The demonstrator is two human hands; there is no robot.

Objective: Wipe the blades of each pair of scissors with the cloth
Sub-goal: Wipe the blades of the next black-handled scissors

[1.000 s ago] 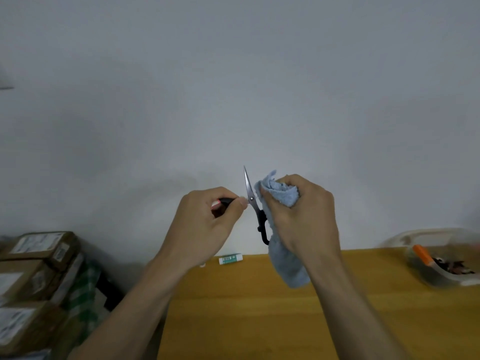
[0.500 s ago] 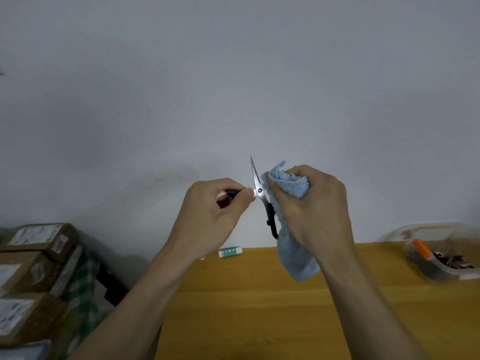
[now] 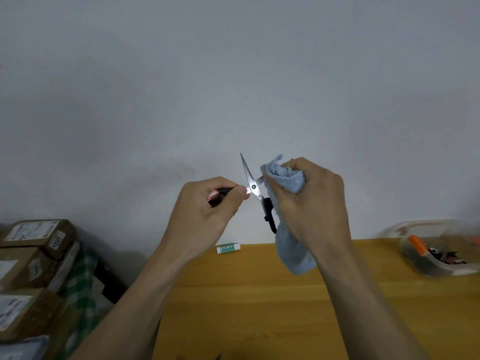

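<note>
My left hand (image 3: 207, 206) pinches one handle of the open scissors (image 3: 253, 187). My right hand (image 3: 309, 203) grasps the blue cloth (image 3: 288, 178), wrapped around one blade above the table (image 3: 259, 307).

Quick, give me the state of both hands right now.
Left hand: gripping one black handle of the open steel-bladed scissors.
Right hand: gripping the bunched light blue terry cloth around one blade.
</note>
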